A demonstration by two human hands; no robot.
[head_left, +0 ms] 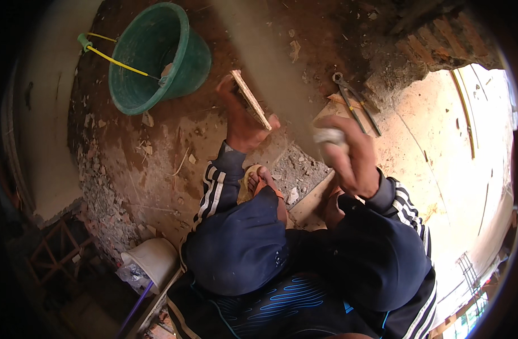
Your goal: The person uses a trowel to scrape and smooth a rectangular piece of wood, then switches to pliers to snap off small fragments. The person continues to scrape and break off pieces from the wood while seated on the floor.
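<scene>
My left hand (245, 127) grips a thin flat piece with a rough, pale edge (250, 99). I see this piece nearly edge-on, tilted, so its material cannot be made out. My right hand (355, 155) is smeared by motion, its fingers curled round a whitish lump (330, 137) whose kind is unclear. A gap separates the two hands. Just beyond the right hand, pincers with dark handles (355, 104) lie on the floor. Between my feet is a patch of grey rubble (301, 169).
A green bucket (199, 62) with a yellow handle stands at the far left. Broken brickwork (439, 48) lies at the far right. A pale, blurred strip (259, 45) runs from the top toward my hands. At the lower left is a whitish bucket (160, 254) beside broken debris.
</scene>
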